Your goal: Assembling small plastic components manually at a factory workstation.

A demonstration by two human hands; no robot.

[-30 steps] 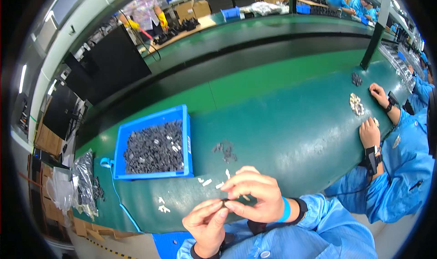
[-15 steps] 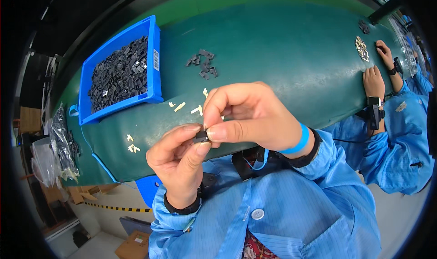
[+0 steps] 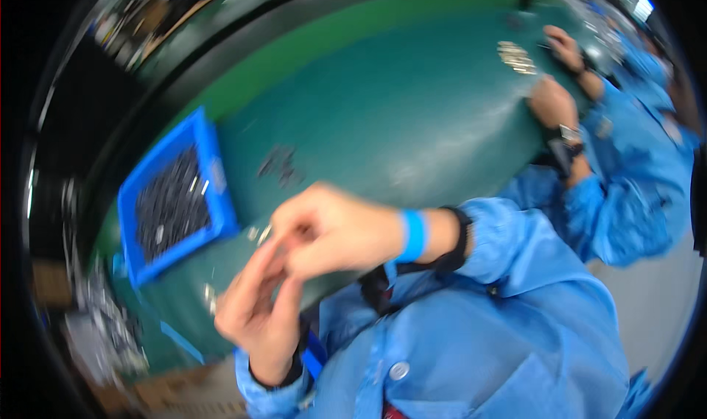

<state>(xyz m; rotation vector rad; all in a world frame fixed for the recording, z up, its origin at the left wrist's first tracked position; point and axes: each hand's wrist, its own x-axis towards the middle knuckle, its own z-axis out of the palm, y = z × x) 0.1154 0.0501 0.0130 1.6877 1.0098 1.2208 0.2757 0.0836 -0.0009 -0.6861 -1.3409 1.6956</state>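
We hold the left hand [image 3: 258, 319] and right hand [image 3: 335, 231] together at the fingers; blur prevents us telling whether either clamps a part. White parts [image 3: 253, 233] lie nearest, at ten o'clock. We judge handling unfinished: black parts [image 3: 280, 165] lie loose on the desk [image 3: 390, 132] at twelve, with many more in the bin [image 3: 219, 180] at ten.

Blue tray [image 3: 214, 172], black parts [image 3: 173, 205], green tabletop [image 3: 383, 102]

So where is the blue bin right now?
In the head view, the blue bin stands at the left on the green table, left of the small scatter of dark pieces.
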